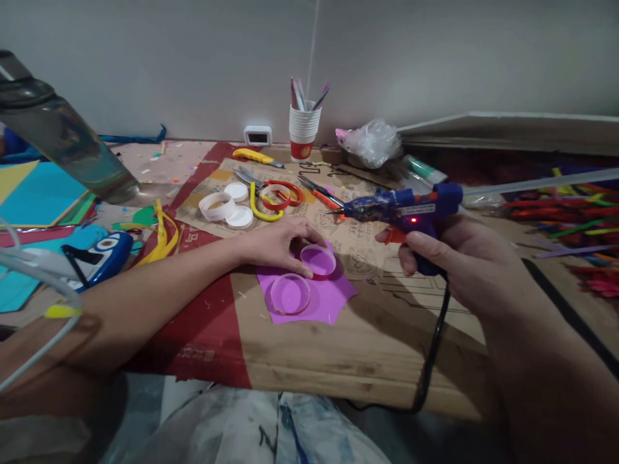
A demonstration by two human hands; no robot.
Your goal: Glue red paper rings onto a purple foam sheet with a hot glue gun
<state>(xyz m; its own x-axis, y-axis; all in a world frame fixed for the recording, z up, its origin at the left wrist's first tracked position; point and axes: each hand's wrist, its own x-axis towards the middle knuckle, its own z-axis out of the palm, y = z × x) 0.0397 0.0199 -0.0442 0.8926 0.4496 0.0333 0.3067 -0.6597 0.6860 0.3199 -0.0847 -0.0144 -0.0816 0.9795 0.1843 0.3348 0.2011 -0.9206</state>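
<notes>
Two rings sit on the purple sheet (333, 299) in the head view: the near ring (292, 313) loose, the far ring (323, 276) pinched between thumb and fingers of our left hand (278, 246). Our right hand (461, 261) wraps the blue glue gun (403, 206), nozzle aimed leftward over the cardboard (382, 335); we judge light pressure keeps the ring round, fingertips clear of the tip.

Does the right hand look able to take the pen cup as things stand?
Probably not: the right hand is wrapped around the glue gun and would likely have to set it down first. The pen cup itself stands upright at the back, with nothing covering its front in this view.
</notes>
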